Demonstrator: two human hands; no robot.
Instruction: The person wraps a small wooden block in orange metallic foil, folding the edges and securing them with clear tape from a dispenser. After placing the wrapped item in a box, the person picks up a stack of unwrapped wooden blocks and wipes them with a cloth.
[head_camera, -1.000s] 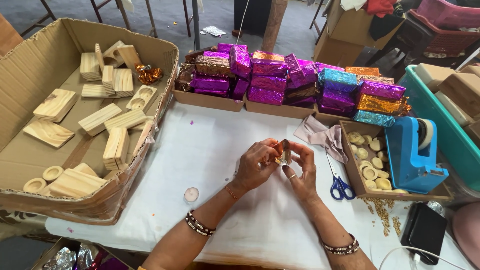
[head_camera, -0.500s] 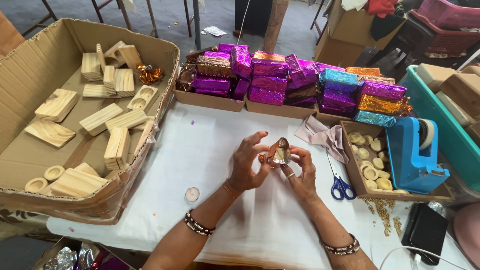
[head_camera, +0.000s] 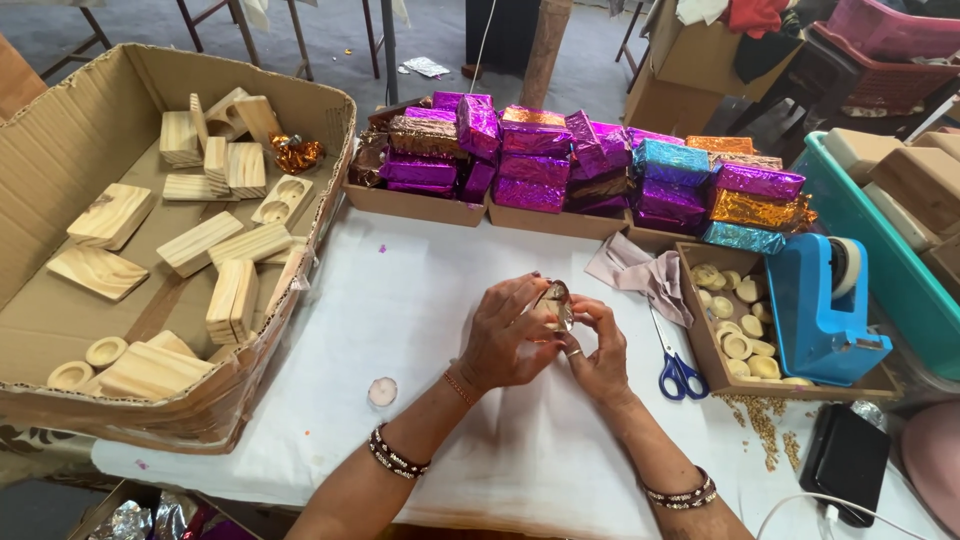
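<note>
Both of my hands meet over the white table (head_camera: 420, 300) around a small object wrapped in shiny brown foil (head_camera: 555, 303). My left hand (head_camera: 507, 338) curls over its left side with fingers pressed on the foil. From the right, my right hand (head_camera: 597, 350) pinches it with thumb and fingers. What is inside the foil stays hidden. A small white tealight candle (head_camera: 382, 391) lies on the table to the left of my left wrist.
A big cardboard box (head_camera: 60, 140) of wooden blocks (head_camera: 232, 298) stands at left. Foil-wrapped packages (head_camera: 540, 165) in purple, blue and orange fill trays at the back. At right are blue-handled scissors (head_camera: 678, 370), a tray of tealights (head_camera: 735, 320), a blue tape dispenser (head_camera: 822, 305), a black phone (head_camera: 845, 460).
My left hand's fingers, spread half a second ago, have closed onto the foil again. The foil-wrapped object has turned slightly between my hands.
</note>
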